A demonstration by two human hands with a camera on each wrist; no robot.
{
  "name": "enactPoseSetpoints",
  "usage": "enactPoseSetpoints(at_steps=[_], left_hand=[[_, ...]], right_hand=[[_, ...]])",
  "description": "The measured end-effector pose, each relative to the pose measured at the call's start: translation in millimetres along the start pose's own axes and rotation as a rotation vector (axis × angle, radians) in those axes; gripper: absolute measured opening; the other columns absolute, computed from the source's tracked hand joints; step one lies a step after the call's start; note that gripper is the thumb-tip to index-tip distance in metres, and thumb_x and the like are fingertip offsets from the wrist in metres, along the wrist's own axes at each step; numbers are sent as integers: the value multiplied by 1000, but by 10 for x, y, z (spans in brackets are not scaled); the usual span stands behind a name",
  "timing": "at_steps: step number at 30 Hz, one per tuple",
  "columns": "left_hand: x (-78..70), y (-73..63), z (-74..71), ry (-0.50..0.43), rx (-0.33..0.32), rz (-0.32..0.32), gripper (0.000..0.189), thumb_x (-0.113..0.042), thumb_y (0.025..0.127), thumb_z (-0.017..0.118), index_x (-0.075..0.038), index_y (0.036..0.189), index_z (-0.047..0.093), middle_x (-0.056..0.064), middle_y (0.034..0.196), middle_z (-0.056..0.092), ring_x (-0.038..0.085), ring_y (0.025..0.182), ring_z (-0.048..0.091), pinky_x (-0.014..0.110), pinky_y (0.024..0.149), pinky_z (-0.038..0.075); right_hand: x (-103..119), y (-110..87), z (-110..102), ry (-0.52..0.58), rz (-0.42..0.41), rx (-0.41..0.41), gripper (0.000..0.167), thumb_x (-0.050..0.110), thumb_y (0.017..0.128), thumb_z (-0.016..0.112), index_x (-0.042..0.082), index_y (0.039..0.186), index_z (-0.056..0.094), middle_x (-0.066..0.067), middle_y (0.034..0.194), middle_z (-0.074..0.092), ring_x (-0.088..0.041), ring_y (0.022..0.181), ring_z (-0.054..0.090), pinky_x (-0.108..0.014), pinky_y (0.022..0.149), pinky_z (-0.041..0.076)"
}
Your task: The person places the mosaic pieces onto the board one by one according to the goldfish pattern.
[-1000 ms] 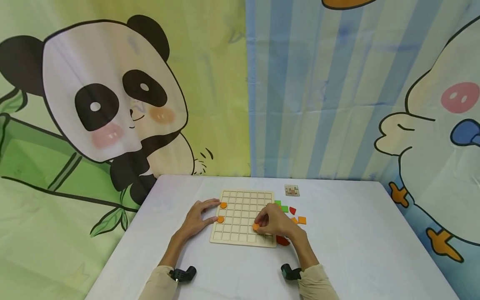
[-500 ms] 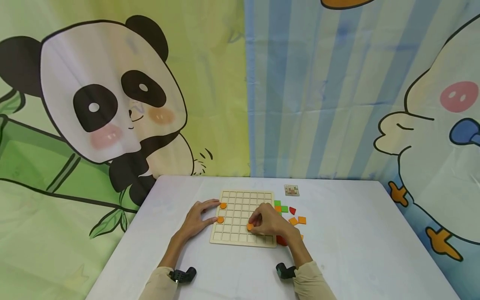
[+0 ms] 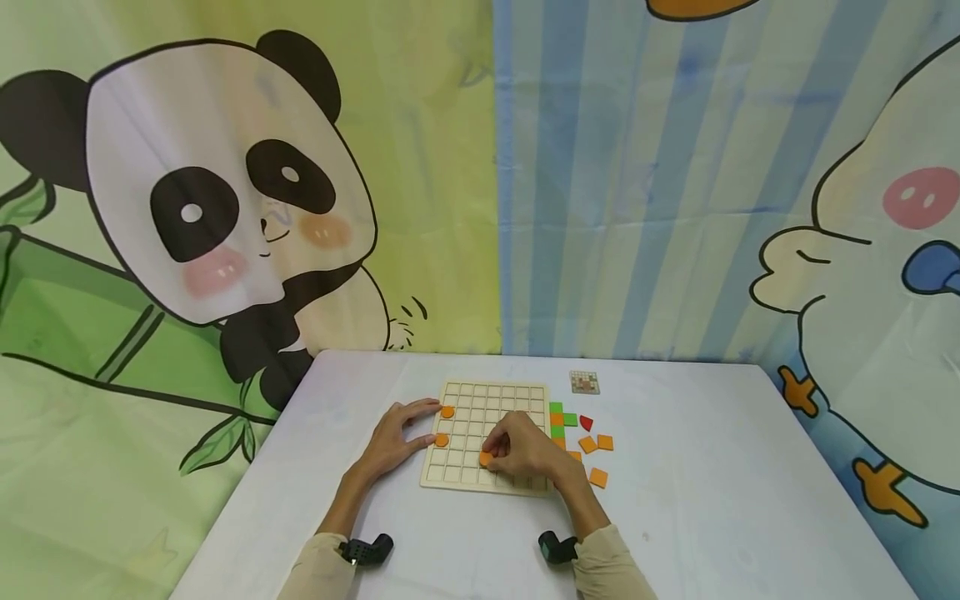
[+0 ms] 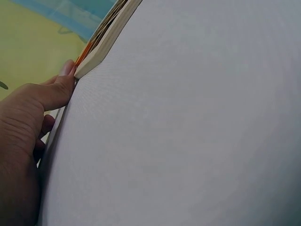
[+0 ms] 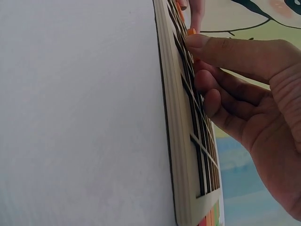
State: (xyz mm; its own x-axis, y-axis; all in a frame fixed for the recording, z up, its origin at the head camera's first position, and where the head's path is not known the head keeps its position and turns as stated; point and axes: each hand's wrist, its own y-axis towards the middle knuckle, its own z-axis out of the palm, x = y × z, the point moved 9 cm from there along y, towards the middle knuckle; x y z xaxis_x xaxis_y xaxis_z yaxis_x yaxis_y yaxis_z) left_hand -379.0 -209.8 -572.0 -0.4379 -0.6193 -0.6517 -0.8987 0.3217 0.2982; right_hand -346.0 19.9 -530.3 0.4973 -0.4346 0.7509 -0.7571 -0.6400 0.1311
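A pale wooden square-celled grid board (image 3: 471, 427) is laid on the white cloth-covered surface (image 3: 712, 467). A round orange disc (image 3: 486, 459) is pinched between the thumb and fingers of the right hand (image 3: 528, 450), held at the near part of the board; whether a cell is touched by it cannot be told. The left hand (image 3: 390, 435) is rested at the board's left edge with thumb and index finger extended and spread apart, and nothing is seen to be gripped by it.

The work is judged to be at an early stage. Two pieces are already placed along the leftmost column, an upper orange disc (image 3: 447, 412) and a lower orange disc (image 3: 442, 440), while nearly all the other visible cells are unfilled. Left unplaced beyond the right edge are flat green squares (image 3: 571, 420), flat orange squares (image 3: 605, 442) and a small red piece (image 3: 587, 423). Farther back, a small grid-patterned card (image 3: 585, 382) is laid apart from the board.
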Motion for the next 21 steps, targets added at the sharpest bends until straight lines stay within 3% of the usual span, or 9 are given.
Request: enactPoseSetpoints(at_steps=[21], left_hand=[[38, 10, 9, -2, 15, -17, 57, -29, 95, 87, -22, 148, 70, -2, 158, 64, 26, 142, 62, 45, 106, 44]], right_hand=[[137, 180, 126, -14, -13, 14, 11, 5, 90, 89, 4, 100, 85, 3, 83, 77, -2, 70, 63, -21, 68, 56]])
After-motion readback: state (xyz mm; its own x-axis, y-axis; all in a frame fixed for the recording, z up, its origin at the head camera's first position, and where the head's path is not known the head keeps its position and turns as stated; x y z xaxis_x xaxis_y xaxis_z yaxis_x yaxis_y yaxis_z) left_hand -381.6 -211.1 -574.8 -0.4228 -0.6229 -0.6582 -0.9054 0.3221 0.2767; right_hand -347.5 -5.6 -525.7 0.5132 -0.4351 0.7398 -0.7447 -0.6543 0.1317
